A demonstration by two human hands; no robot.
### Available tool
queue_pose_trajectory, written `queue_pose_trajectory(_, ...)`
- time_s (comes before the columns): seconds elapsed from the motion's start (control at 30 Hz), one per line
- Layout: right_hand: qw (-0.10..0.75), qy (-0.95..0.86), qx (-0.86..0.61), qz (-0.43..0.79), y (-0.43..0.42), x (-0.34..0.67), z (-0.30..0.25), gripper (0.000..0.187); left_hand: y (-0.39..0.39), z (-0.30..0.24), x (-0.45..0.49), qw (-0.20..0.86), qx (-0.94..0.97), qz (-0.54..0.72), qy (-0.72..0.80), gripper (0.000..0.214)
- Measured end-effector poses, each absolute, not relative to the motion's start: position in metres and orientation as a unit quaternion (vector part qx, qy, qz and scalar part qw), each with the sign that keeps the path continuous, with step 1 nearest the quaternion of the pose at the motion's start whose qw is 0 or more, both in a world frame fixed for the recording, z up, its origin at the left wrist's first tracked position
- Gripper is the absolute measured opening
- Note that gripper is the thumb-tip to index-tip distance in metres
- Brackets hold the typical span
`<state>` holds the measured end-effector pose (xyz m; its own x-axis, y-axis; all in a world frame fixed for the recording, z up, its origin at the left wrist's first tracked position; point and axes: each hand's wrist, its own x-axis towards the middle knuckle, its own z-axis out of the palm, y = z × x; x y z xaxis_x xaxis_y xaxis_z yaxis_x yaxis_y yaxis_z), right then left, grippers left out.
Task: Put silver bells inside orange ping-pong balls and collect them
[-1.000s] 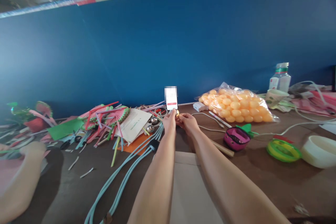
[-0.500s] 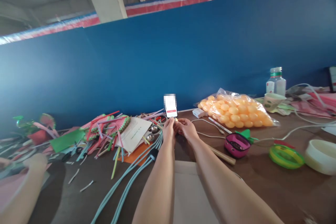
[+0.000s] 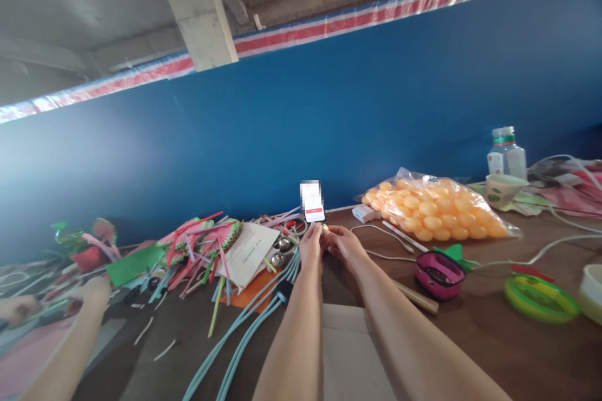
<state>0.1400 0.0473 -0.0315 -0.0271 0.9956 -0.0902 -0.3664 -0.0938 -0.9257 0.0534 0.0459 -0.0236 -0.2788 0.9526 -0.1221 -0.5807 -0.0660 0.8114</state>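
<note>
Both my arms reach forward over the brown table [image 3: 489, 351]. My left hand [image 3: 311, 243] and my right hand [image 3: 342, 243] meet at the table's far side, fingers pinched together on a small yellowish object [image 3: 324, 227] that is mostly hidden between them. Just behind the hands a phone [image 3: 313, 202] stands upright against the blue wall, its screen lit. Pale blue tubes [image 3: 244, 332] run along the table beside my left forearm. A light sheet of card [image 3: 350, 351] lies under my forearms.
A clear bag of orange balls [image 3: 435, 210] lies at the back right, with a bottle [image 3: 505, 153], a paper cup [image 3: 504, 188], a pink pouch [image 3: 437, 272] and a green ring [image 3: 538, 297] nearby. Coloured paper strips and folded fans [image 3: 202, 244] pile up left. Another person's arm [image 3: 70, 338] reaches in at far left.
The view has tilted upward, showing more ceiling. My hands stay pinched together by the phone. The other person's arm at the left has stretched farther onto the table.
</note>
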Motion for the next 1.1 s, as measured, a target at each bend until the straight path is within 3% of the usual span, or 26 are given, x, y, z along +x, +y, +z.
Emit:
queue_pose_trajectory(0.3,0.564,-0.371,-0.439,0.593,0.041,0.138,-0.023,0.031,0.042,-0.02,0.051,0.575,0.233,0.693,0.368,0.025)
queue_pose_trajectory(0.43,0.537,-0.455,-0.544,0.457,0.034,0.148,-0.01,0.025,0.042,-0.017,0.047,0.586,0.174,0.704,0.361,0.02)
queue_pose_trajectory(0.57,0.325,-0.608,-0.695,0.205,0.022,0.164,0.006,0.032,0.041,-0.01,0.043,0.593,0.122,0.71,0.361,0.02)
queue_pose_trajectory(0.67,0.177,-0.646,-0.717,0.191,0.016,0.171,0.009,0.042,0.039,-0.005,0.042,0.61,0.082,0.698,0.366,0.017)
queue_pose_trajectory(0.77,0.12,-0.665,-0.705,0.214,0.015,0.171,0.003,0.035,0.038,-0.004,0.043,0.621,0.08,0.691,0.361,0.012)
queue_pose_trajectory(0.9,0.124,-0.673,-0.7,0.203,0.016,0.167,-0.002,0.029,0.04,-0.008,0.043,0.616,0.084,0.689,0.371,0.01)
queue_pose_trajectory(1.1,0.228,-0.655,-0.71,0.122,0.009,0.165,0.019,0.035,0.048,-0.015,0.041,0.586,0.067,0.695,0.41,0.009)
